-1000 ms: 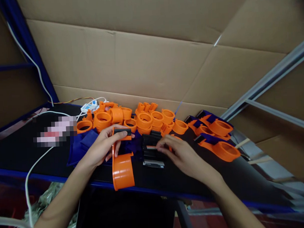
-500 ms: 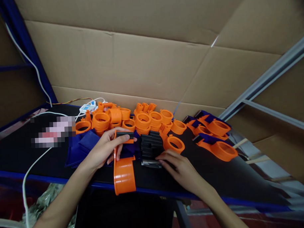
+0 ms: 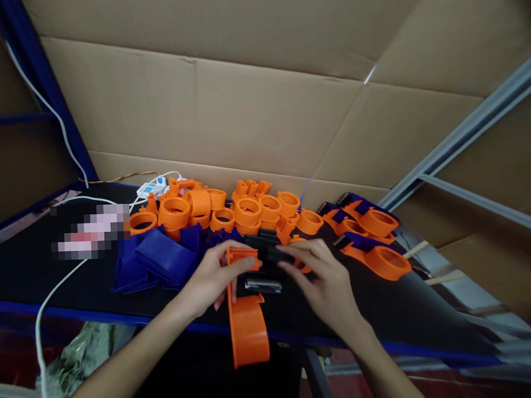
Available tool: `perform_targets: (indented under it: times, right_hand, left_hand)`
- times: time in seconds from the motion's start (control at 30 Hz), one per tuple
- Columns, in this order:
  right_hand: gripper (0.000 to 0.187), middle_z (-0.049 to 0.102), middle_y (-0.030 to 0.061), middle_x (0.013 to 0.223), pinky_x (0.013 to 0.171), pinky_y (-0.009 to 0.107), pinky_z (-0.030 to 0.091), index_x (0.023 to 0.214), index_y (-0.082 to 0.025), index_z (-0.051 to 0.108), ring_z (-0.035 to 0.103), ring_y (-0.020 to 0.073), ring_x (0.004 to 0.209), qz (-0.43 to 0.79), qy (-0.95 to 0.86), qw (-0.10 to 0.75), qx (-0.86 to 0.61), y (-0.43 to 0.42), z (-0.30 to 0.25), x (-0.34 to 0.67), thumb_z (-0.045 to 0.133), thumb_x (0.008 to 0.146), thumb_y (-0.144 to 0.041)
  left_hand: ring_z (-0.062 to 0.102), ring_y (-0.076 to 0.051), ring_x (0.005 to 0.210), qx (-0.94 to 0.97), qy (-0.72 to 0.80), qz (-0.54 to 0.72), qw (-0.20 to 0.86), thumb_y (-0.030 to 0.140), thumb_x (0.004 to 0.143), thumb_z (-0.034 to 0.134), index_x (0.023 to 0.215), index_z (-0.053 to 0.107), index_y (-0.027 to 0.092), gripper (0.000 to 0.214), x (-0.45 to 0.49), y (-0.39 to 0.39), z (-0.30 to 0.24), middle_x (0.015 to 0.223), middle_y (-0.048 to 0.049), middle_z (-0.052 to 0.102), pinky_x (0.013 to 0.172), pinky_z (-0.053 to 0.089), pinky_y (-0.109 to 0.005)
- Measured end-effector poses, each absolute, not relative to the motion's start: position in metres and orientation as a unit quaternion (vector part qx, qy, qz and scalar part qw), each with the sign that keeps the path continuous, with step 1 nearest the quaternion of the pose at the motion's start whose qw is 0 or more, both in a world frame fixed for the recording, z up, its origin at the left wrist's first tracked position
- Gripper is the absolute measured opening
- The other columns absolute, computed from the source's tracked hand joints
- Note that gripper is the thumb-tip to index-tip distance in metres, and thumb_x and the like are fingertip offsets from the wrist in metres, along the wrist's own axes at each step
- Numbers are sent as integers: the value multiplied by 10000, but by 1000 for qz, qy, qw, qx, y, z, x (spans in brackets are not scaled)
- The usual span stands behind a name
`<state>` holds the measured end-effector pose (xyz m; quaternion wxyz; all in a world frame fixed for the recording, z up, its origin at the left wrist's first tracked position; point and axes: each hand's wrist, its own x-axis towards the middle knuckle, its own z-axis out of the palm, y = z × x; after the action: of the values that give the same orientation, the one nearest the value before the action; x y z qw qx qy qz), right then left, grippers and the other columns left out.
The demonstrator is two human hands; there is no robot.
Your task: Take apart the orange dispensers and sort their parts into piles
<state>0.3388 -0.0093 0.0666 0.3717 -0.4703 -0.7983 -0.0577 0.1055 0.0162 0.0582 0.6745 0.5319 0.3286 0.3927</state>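
Note:
My left hand (image 3: pixel 212 276) is closed on an orange plastic holder (image 3: pixel 249 332), its thumb across the slotted upper end. The holder's wide ring hangs down over the table's front edge. Close on its right, my right hand (image 3: pixel 327 275) pinches a blurred black strip (image 3: pixel 277 255) between thumb and fingers. The strip is near the slotted end; whether they touch I cannot tell. Behind it are more black strips (image 3: pixel 267 236), partly covered. A black strip with a silvery edge (image 3: pixel 263 285) lies on the table below the hands.
Folded dark blue pouches (image 3: pixel 167 257) lie to the left, and piled orange holders (image 3: pixel 248 210) stand behind. Several orange holders with blue pouches and black strips (image 3: pixel 387 263) sit at the right. A white cable (image 3: pixel 40 323) crosses the left side, near a power strip (image 3: pixel 152 188).
My left hand has moved right with the holder, and no black strip shows in its slotted end now. My right hand has risen from the black pile and holds a black strip.

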Motion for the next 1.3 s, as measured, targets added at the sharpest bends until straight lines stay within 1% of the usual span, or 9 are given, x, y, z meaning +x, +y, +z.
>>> perform_targets:
  times: [0.07,0.13,0.23,0.37,0.93,1.03,1.13,1.2,1.3]
  right_hand:
    - [235,615,71,1023,831,371,517,1151,-249,704,580,235,1012,-68,-779,344,-520,3,62,353,632,935,-307]
    - [237,592,72,993,792,362,523,1135,-252,717,579,237,987,-56,-781,302,-544,10,56,360,608,946,-344]
    - [250,577,67,974,797,357,527,1136,-271,720,584,230,967,-30,-797,262,-544,12,47,359,579,959,-376]
    - [276,584,71,1000,789,345,529,1172,-286,710,594,230,972,-28,-802,254,-540,11,43,346,563,965,-393]
    - [299,627,68,1050,798,342,566,1199,-291,693,638,223,1007,-53,-785,230,-572,-3,30,355,502,991,-389]
    - [322,634,79,1103,846,359,563,1226,-277,680,640,226,1034,-38,-769,271,-578,-5,33,353,506,987,-402]
    - [364,651,84,1131,863,353,560,1295,-271,633,650,217,1019,42,-765,322,-556,-16,45,341,532,975,-413]
    - [470,652,90,1210,855,342,569,1407,-275,531,658,213,1031,135,-776,338,-515,-30,53,327,545,966,-437]
    - [687,576,108,1398,976,396,534,1502,-279,390,611,254,1193,218,-792,324,-470,-54,63,307,637,897,-487]
  left_hand:
    - [466,-57,294,520,318,421,672,442,839,694,1114,636,154,402,97,24,60,797,-69,770,241,227,-150]
    - [466,-46,302,508,317,447,665,425,846,691,1082,642,147,368,90,29,62,865,-88,776,237,229,-145]
    - [452,-51,301,492,325,466,660,402,858,686,1058,650,142,330,82,32,67,688,-25,726,237,229,-132]
    - [415,-62,284,495,322,465,660,385,878,668,1056,663,136,306,77,33,69,449,61,549,246,228,-122]
    - [398,-55,282,500,322,456,662,367,887,661,1028,650,139,269,77,32,71,426,71,528,251,214,-113]
    - [421,-53,288,491,325,453,669,367,876,665,1048,640,140,286,80,33,68,535,31,638,248,226,-125]
    - [454,-51,305,475,323,460,677,380,875,644,1073,627,151,304,88,30,64,776,-48,757,246,249,-147]
    - [503,-70,343,453,317,478,682,395,873,634,1096,614,167,320,96,25,61,872,-71,772,263,301,-162]
    - [637,-131,494,417,304,503,693,405,868,635,1112,602,190,326,111,15,56,945,-78,770,316,381,-174]
